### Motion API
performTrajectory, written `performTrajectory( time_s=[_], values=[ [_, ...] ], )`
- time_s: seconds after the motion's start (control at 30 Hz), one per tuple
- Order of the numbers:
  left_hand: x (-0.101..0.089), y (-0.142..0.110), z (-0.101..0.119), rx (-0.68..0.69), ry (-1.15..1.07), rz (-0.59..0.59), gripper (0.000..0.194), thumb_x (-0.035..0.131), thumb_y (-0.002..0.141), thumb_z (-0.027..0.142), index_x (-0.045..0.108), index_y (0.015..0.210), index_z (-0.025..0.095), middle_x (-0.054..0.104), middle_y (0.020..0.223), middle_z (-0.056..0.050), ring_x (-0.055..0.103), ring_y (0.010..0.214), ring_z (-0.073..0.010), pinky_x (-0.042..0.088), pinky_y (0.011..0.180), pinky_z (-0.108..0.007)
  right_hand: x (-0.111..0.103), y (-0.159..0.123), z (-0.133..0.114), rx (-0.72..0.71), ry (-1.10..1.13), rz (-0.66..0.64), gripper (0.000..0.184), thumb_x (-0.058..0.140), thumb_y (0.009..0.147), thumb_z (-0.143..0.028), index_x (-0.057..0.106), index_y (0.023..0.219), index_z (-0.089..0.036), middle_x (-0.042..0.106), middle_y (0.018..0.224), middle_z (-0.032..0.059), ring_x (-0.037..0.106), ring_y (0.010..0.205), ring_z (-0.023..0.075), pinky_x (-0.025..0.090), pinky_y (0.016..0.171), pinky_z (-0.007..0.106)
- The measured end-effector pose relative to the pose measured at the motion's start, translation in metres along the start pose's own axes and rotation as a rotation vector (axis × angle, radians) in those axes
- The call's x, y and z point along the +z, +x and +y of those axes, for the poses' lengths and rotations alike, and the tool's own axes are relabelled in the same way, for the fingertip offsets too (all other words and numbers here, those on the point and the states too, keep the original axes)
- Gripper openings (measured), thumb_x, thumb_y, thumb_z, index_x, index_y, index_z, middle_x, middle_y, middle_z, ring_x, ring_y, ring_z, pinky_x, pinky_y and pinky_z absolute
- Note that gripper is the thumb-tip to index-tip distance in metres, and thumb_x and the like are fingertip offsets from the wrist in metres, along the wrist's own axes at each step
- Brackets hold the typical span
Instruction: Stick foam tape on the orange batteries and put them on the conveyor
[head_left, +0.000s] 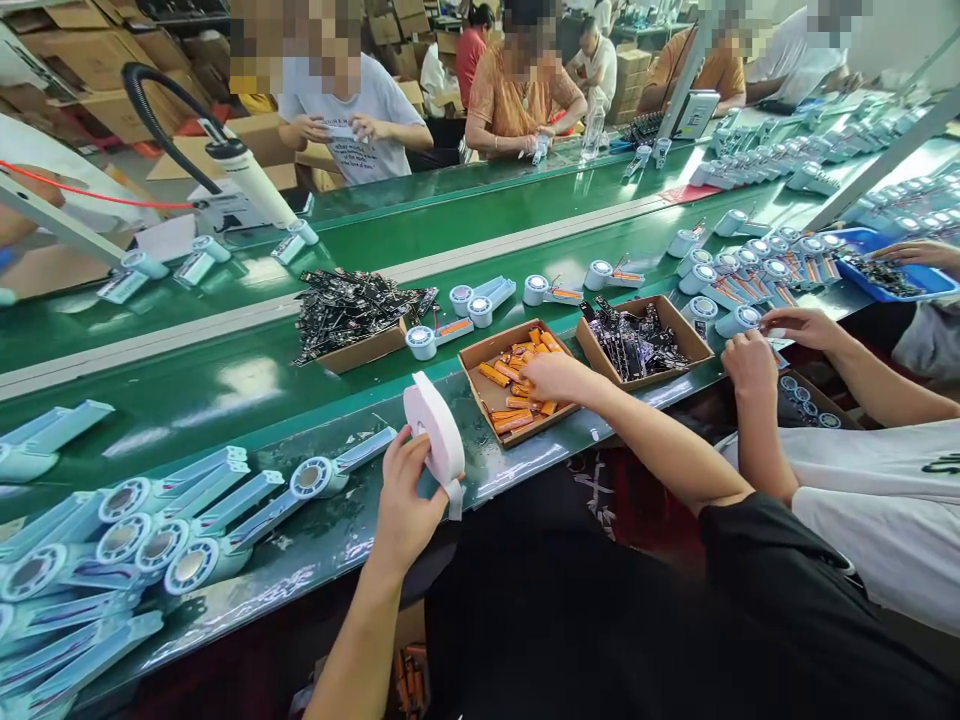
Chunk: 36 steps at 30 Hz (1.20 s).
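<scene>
My left hand (409, 490) grips a roll of white tape (439, 425), held upright over the table's near edge, with a loose end hanging by the thumb. My right hand (559, 380) reaches into a cardboard box (480, 425) of orange battery cells (514, 420). Its fingers are bunched downward among the cells; their tips are hidden, so what they pinch cannot be made out. Just left of the tape lies a light-blue fan body (315, 478) with its handle part pointing toward the roll.
Several more fan bodies (124, 540) pile up at left. Black circuit boards fill one cardboard box (637, 345) on the right and heap over another (367, 350) on the green conveyor (465, 215). A co-worker's hands (757, 350) work close by at right; other people sit across.
</scene>
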<state>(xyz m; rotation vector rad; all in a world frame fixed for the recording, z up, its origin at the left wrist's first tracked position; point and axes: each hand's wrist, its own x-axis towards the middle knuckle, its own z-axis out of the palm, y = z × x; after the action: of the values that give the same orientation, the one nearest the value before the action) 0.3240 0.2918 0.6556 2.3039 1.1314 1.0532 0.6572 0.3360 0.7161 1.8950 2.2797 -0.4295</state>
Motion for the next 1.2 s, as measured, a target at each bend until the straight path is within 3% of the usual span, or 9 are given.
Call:
performTrajectory(
  time_s=[0.1,0.2,0.37,0.5,0.6,0.67,0.83,0.97,1.2],
  values=[
    [0.0,0.0,0.0,0.066,0.005,-0.015,0.051,0.075,0.093,0.029,0.055,0.14,0.027,0.063,0.138,-0.013,0.044,0.151,-0.0355,0.05,0.116,-0.06,-0.005,-0.006,0.006,-0.023,0.141,0.055,0.028,0.065,0.095,-0.037,0.077,0.112,-0.019,0.08,0.108,0.01,0.073,0.1,0.0269,0.05,0.09,0.034],
    [0.003,0.003,0.0,0.088,0.042,-0.031,0.05,0.076,0.091,0.028,0.057,0.137,0.024,0.065,0.135,-0.013,0.048,0.147,-0.0376,0.049,0.117,-0.063,-0.006,0.004,-0.004,-0.011,0.128,0.193,0.037,0.05,0.105,-0.045,0.076,0.111,-0.018,0.079,0.112,0.0114,0.072,0.104,0.0268,0.048,0.092,0.034],
    [0.011,0.015,0.009,0.157,0.068,-0.06,0.051,0.073,0.089,0.018,0.056,0.137,0.023,0.065,0.135,-0.013,0.048,0.145,-0.0382,0.049,0.116,-0.063,0.003,0.055,-0.038,-0.105,0.046,0.263,0.027,0.056,0.101,-0.026,0.074,0.116,-0.011,0.076,0.12,0.0203,0.061,0.126,0.0326,0.049,0.101,0.039],
    [0.008,0.015,0.015,0.187,0.102,-0.061,0.057,0.068,0.085,0.006,0.056,0.137,0.023,0.065,0.136,-0.013,0.047,0.146,-0.038,0.05,0.115,-0.062,0.004,0.07,-0.038,-0.136,0.128,0.23,0.023,0.061,0.096,-0.018,0.077,0.113,-0.014,0.079,0.113,0.0153,0.069,0.115,0.0283,0.053,0.098,0.036],
    [0.002,0.007,0.013,0.176,0.132,-0.043,0.057,0.067,0.083,0.004,0.056,0.137,0.022,0.065,0.134,-0.013,0.047,0.144,-0.0379,0.051,0.114,-0.061,0.001,0.051,-0.025,-0.126,0.585,0.417,0.038,0.067,0.094,-0.024,0.069,0.131,-0.018,0.079,0.114,0.0085,0.074,0.1,0.0208,0.058,0.091,0.032],
    [-0.001,0.001,0.012,0.181,0.166,-0.047,0.057,0.066,0.083,0.001,0.058,0.136,0.021,0.066,0.133,-0.013,0.046,0.143,-0.0384,0.05,0.113,-0.061,0.0,0.029,-0.019,-0.178,0.908,0.615,0.039,0.072,0.091,-0.028,0.071,0.129,-0.02,0.078,0.115,0.0068,0.074,0.099,0.0194,0.06,0.09,0.033],
    [-0.004,-0.002,0.019,0.226,0.23,-0.086,0.059,0.066,0.079,-0.002,0.062,0.133,0.021,0.069,0.127,-0.011,0.045,0.139,-0.0388,0.048,0.113,-0.062,0.009,-0.026,-0.032,-0.381,0.951,0.985,0.017,0.074,0.091,-0.021,0.082,0.103,-0.029,0.077,0.126,0.0039,0.074,0.116,0.0215,0.06,0.104,0.04],
    [-0.003,0.001,0.029,0.256,0.247,-0.113,0.06,0.065,0.079,-0.001,0.065,0.134,0.023,0.072,0.126,-0.009,0.047,0.135,-0.0377,0.048,0.112,-0.06,0.024,-0.043,-0.048,-0.347,0.843,1.086,0.023,0.073,0.092,-0.019,0.083,0.106,-0.034,0.08,0.121,0.0026,0.077,0.11,0.0222,0.063,0.102,0.043],
    [-0.004,0.002,0.033,0.263,0.255,-0.164,0.062,0.064,0.081,-0.001,0.067,0.136,0.027,0.073,0.126,-0.008,0.048,0.133,-0.0368,0.05,0.11,-0.057,0.04,-0.05,-0.063,-0.258,0.847,1.014,0.02,0.072,0.093,-0.023,0.083,0.105,-0.034,0.079,0.119,0.0049,0.075,0.11,0.0234,0.063,0.101,0.044]
  ],
)
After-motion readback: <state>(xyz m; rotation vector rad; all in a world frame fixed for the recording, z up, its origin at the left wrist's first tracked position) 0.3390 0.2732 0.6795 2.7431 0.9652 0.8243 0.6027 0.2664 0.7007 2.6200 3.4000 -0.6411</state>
